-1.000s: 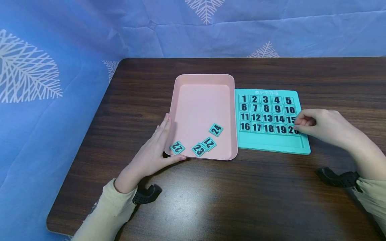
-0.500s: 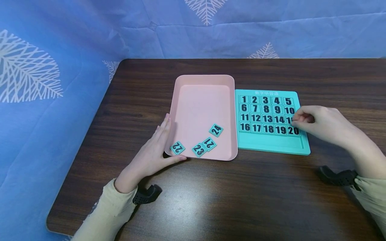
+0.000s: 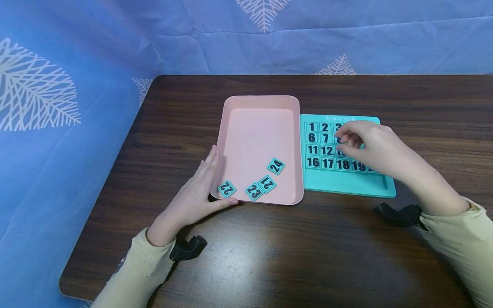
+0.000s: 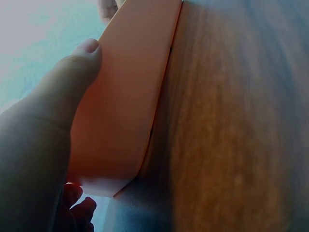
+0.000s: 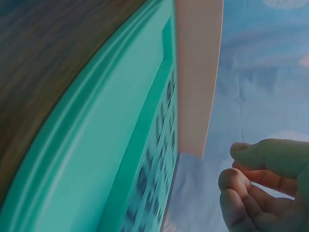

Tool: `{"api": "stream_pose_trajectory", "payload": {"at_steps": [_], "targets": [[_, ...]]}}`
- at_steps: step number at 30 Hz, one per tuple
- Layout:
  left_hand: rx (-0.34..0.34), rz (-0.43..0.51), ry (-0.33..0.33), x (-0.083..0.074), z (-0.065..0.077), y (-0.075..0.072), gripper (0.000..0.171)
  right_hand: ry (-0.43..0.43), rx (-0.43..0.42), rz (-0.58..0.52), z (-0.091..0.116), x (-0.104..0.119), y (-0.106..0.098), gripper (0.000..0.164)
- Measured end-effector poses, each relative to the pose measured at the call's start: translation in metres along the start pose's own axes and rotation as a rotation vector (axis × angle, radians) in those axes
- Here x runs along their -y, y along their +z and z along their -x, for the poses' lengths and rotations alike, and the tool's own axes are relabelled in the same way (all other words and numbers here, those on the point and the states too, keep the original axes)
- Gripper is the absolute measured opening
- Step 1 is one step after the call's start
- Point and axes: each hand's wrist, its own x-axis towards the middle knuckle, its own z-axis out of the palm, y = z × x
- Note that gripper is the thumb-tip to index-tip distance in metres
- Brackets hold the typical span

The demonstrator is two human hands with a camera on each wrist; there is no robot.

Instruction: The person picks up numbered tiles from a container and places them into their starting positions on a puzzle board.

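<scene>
My left hand [image 3: 192, 192] lies at the near left corner of a pink tray [image 3: 262, 128], fingers straight along its left side and thumb at the front edge. The left wrist view has the thumb [image 4: 77, 67] against the tray's wall. Over the turquoise number board [image 3: 346, 184] is my right hand [image 3: 373, 143], fingers loosely bent with nothing between them. It covers some numbers of the filled rows. Inside the tray lie number tiles: 22 [image 3: 226, 188], 23 [image 3: 254, 191], 21 [image 3: 267, 184] and 24 [image 3: 276, 166].
The board's left edge meets the tray's right side. Both stand on a dark wooden table [image 3: 250, 248]. A blue cloth [image 3: 215, 47] with white leaf shapes hangs behind and to the left. Each wrist wears a black band [image 3: 188, 248].
My right hand has moved left from the board's right edge, by tile 20, to above its middle columns. The left hand, tray and loose tiles have stayed in place.
</scene>
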Motion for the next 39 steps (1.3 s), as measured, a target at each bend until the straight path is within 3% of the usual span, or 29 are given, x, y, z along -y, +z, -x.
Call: {"api": "stream_pose_trajectory", "payload": {"at_steps": [16, 30, 39], "targets": [[0.0, -0.021, 0.011, 0.0, -0.001, -0.001, 0.112, -0.125, 0.07, -0.107, -0.029, 0.049, 0.026, 0.023], [-0.001, -0.047, 0.03, 0.0, 0.001, -0.001, 0.111, -0.263, 0.113, -0.208, -0.037, 0.067, 0.049, 0.016], [0.014, -0.031, -0.002, -0.001, 0.002, -0.002, 0.112, -0.303, 0.183, -0.233, -0.04, 0.077, 0.063, 0.02]]}}
